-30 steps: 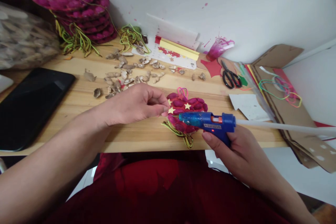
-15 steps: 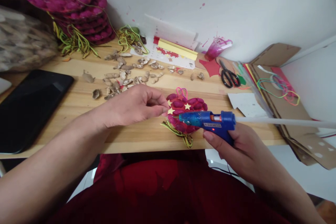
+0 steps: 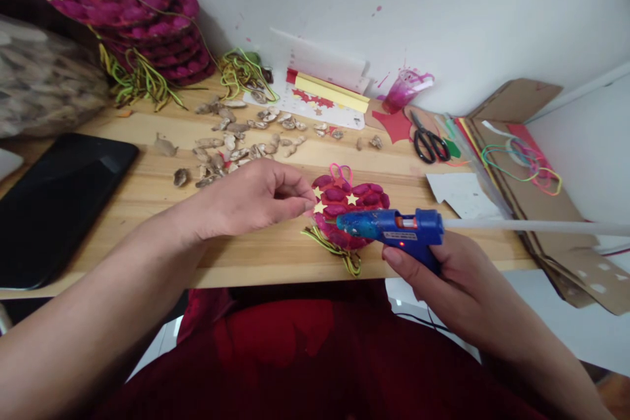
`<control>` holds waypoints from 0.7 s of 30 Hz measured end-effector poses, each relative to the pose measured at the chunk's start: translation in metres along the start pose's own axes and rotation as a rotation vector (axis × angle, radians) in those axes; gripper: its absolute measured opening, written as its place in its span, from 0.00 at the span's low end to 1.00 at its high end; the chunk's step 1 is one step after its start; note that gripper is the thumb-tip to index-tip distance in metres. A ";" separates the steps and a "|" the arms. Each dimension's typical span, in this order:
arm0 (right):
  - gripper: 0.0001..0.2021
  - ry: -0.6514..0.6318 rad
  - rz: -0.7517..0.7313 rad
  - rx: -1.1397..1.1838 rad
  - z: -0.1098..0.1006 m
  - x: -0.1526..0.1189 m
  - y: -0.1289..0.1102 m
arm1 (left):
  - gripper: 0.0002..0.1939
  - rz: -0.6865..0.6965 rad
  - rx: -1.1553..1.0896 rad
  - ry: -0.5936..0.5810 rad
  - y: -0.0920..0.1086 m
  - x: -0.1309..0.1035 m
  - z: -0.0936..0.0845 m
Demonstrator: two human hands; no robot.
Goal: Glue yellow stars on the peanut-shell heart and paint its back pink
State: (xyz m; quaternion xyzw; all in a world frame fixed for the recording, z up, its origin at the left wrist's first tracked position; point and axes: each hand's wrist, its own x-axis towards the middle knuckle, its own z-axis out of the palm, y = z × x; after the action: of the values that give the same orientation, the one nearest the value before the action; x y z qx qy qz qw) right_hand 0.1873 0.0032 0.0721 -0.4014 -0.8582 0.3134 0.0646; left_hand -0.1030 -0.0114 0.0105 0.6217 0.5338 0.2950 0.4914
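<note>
A black tablet (image 3: 54, 200) lies flat on the wooden desk (image 3: 275, 252), well to the outer side of the person's left hand (image 3: 251, 197), while a stack of magenta shell ornaments (image 3: 130, 20) with yellow stars rises against the wall beyond it. Loose, unpainted shells (image 3: 236, 141) are scattered on the desk just past the knuckles of that hand. The left hand rests palm down, its thumb and forefinger pinched together on a small yellow star (image 3: 320, 208) at the near left edge of a heart-shaped ornament (image 3: 347, 210) covered in magenta shells. The ornament lies near the front edge of the desk, between the two hands, a pink loop at its top and green-yellow strands trailing from its lower tip. Just to the other side, the right hand (image 3: 453, 282) is wrapped around the grip of a blue glue gun (image 3: 401, 233), forefinger by the trigger, a red light glowing on the body. The gun's nozzle points toward the left hand and lies over the ornament's lower half; whether it touches the shells cannot be told. A white glue stick (image 3: 531, 227) juts from the gun's rear, out past the right hand. Beyond that hand lie black scissors (image 3: 429, 141), a red paper star (image 3: 394, 126) and cardboard (image 3: 536, 190) with coloured loops.
</note>
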 end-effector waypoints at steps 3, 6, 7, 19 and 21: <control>0.24 -0.043 0.081 0.071 0.000 -0.001 0.005 | 0.10 0.015 -0.011 -0.003 -0.001 0.000 0.000; 0.28 -0.071 0.217 0.221 0.001 0.000 0.014 | 0.10 0.026 -0.012 -0.010 -0.002 -0.001 -0.001; 0.28 -0.072 0.261 0.303 0.002 0.000 0.018 | 0.10 0.023 -0.004 -0.007 -0.002 -0.001 -0.001; 0.23 0.161 0.427 1.194 0.037 0.011 0.056 | 0.08 -0.048 -0.009 0.010 0.002 -0.001 0.010; 0.24 0.203 0.447 1.234 0.037 0.013 0.056 | 0.08 -0.060 -0.011 0.005 0.002 -0.001 0.015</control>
State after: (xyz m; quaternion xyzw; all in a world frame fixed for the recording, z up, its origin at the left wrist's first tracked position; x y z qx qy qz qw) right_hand 0.2020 0.0215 0.0078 -0.4866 -0.4072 0.7137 0.2968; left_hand -0.0894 -0.0166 0.0080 0.6021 0.5518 0.2846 0.5020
